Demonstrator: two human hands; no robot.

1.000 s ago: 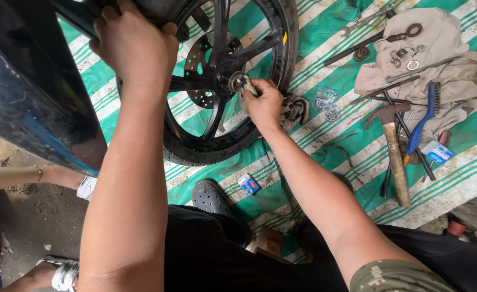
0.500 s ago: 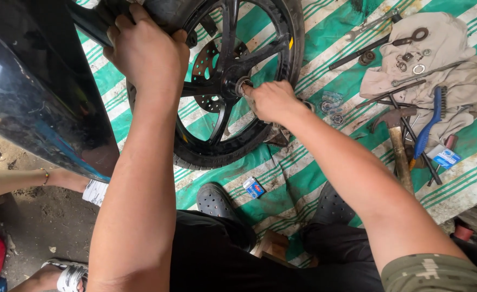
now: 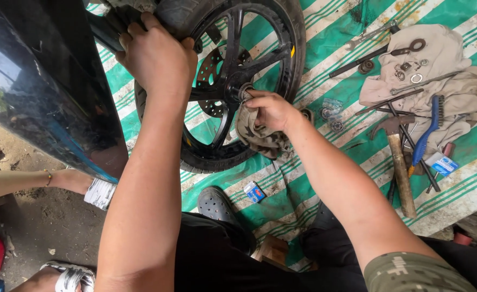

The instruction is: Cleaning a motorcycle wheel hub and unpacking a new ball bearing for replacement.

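Observation:
A black spoked motorcycle wheel (image 3: 281, 59) with a brake disc stands on a green and white striped mat (image 3: 325, 32). My left hand (image 3: 157, 54) grips the tyre at its top left. At the wheel's hub (image 3: 244, 91), my right hand (image 3: 271, 111) holds a dirty grey rag (image 3: 260, 138) that hangs below the fingers.
A dark motorcycle body panel (image 3: 38, 92) fills the left. On the right lie a beige cloth (image 3: 444, 70) with washers and wrenches, a hammer (image 3: 398, 157), a blue-handled brush (image 3: 425, 138), bearings (image 3: 330, 116) and a small box (image 3: 254, 192). Another person's arm (image 3: 27, 181) reaches in at the left.
My right hand now holds a rag against the hub; earlier it touched the hub with bare fingers. The view has shifted slightly, and my left hand keeps its grip on the tyre.

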